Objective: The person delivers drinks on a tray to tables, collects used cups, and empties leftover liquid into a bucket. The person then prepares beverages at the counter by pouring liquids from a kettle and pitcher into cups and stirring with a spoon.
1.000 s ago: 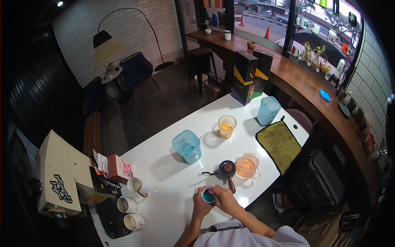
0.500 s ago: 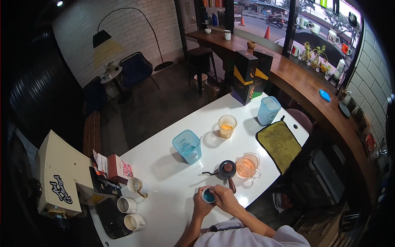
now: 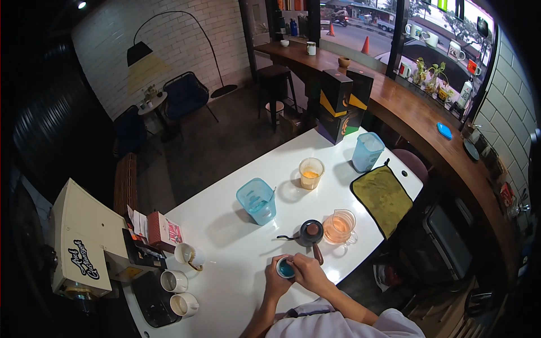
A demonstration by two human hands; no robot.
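Near the front edge of the white table, my left hand (image 3: pixel 275 279) wraps round a small cup (image 3: pixel 286 269) with a teal inside. My right hand (image 3: pixel 306 271) is closed at the cup's right rim, its thumb over the edge; its other fingers are partly hidden. Just beyond my hands stands a dark gooseneck kettle (image 3: pixel 310 231) with a brown lid knob and handle, its spout towards the left. Beside it, on the right, a clear glass server (image 3: pixel 339 226) holds orange-tinted liquid.
On the table (image 3: pixel 225 276) stand a blue pitcher (image 3: pixel 256 200), another blue pitcher (image 3: pixel 368 152), a glass with yellow contents (image 3: pixel 310 173), an olive cloth (image 3: pixel 383 197) and black boxes (image 3: pixel 338 104). Three white mugs (image 3: pixel 174 280) and a cream machine (image 3: pixel 90 242) are at the left.
My hands and the cup stay in nearly the same place. Outside the window, a motorcycle has moved to the left.
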